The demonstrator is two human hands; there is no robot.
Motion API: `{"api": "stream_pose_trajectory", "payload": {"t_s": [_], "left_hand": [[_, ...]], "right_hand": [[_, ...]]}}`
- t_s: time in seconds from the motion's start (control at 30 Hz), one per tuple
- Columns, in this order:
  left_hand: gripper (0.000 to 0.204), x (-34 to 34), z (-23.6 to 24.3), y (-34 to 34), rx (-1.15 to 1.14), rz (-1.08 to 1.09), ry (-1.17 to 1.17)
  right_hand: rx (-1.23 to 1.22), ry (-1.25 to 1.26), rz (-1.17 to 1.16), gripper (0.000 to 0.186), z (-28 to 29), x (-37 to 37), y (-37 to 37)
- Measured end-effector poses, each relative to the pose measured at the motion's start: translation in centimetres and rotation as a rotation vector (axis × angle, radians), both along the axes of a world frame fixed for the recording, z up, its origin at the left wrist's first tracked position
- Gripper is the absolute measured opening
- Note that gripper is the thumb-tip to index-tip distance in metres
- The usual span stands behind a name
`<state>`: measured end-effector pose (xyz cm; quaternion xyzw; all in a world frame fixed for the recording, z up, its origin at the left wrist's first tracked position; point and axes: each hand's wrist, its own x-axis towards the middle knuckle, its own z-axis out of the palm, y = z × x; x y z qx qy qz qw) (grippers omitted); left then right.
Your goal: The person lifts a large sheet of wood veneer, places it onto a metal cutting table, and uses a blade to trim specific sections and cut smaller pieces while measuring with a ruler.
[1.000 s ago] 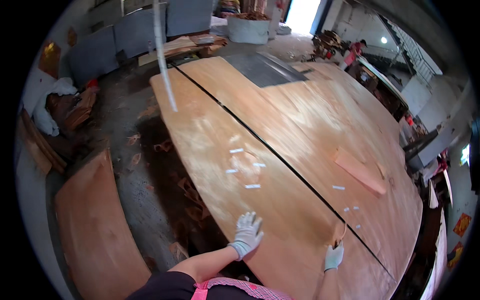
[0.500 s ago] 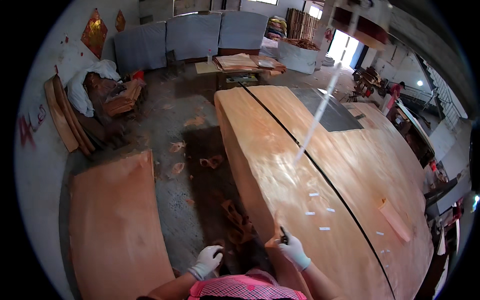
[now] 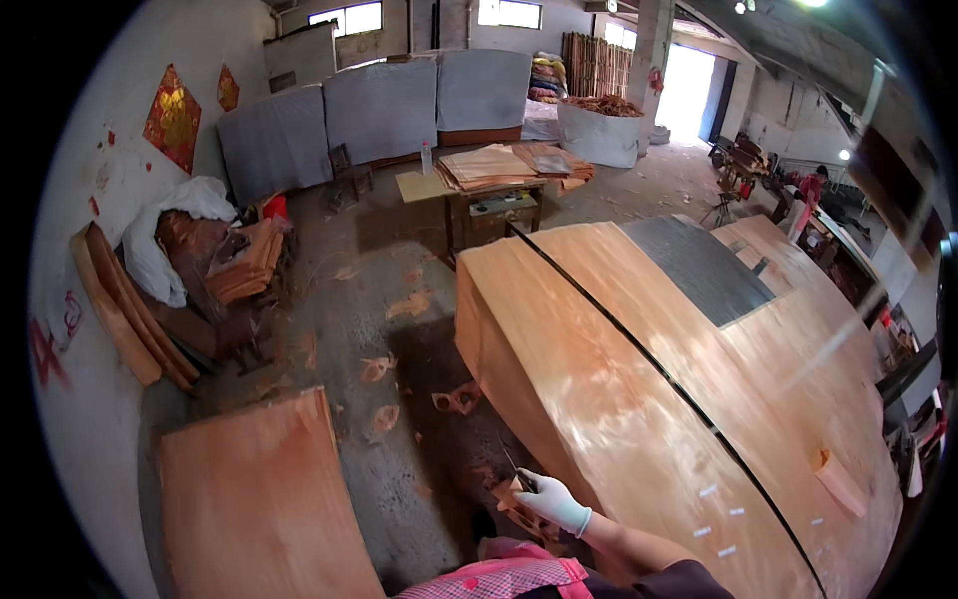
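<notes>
My right hand (image 3: 555, 502), in a white glove, is closed around a thin-bladed knife (image 3: 509, 457) with a dark handle. Its blade points up and away, over the floor just left of the big stack of wood veneer sheets (image 3: 559, 329). Torn veneer scraps (image 3: 529, 521) show below and beside the glove. A long black strip (image 3: 639, 351) runs lengthwise across the top sheet, and small white tape pieces (image 3: 709, 490) stick to the sheet near me. My left hand is out of view.
A lower veneer stack (image 3: 254, 489) lies at my left. Veneer scraps (image 3: 385, 417) litter the floor between the stacks. Farther off stand a small table (image 3: 496, 210) with sheets and a bottle (image 3: 426, 159). A dark grey board (image 3: 696, 268) and a rolled veneer piece (image 3: 840, 483) lie on the big stack.
The view has tilted up and shifted. My right hand with the knife has moved off the big stack's near edge to its left side. My left hand has gone out of view.
</notes>
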<state>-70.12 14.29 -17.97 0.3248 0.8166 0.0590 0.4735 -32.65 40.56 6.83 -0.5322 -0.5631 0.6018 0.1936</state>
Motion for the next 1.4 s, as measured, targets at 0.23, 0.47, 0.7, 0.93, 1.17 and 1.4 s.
{"api": "stream_pose_trajectory", "payload": {"t_s": [0.23, 0.47, 0.7, 0.93, 1.17, 1.4], "left_hand": [[0.036, -7.5, 4.2, 21.8, 0.143, 0.127, -0.037], [0.034, -14.9, 5.3, 44.0, 0.260, 0.078, -0.103], [0.032, -29.0, 2.6, 61.4, 0.184, -0.024, -0.018], [0.031, -49.2, 4.2, 73.4, 0.161, -0.657, 0.568], [0.035, -40.0, 1.7, 96.3, 0.395, 0.152, -0.601], [0.029, -21.9, 3.7, 115.0, 0.633, -0.818, -0.045]], "right_hand": [[0.303, -0.249, 0.244, 0.073, 1.9, -12.5, 17.8], [0.391, -0.100, 0.283, 0.052, -0.5, -24.7, 33.0], [-0.061, 0.115, -0.066, 0.020, -4.6, -31.7, 45.4], [-0.092, 0.150, -0.208, 0.019, -1.5, -34.7, 56.1], [-0.170, 0.289, -0.541, 0.019, -4.5, -31.1, 66.7], [0.232, 0.052, -0.742, 0.029, -1.0, -23.8, 80.0]]}}
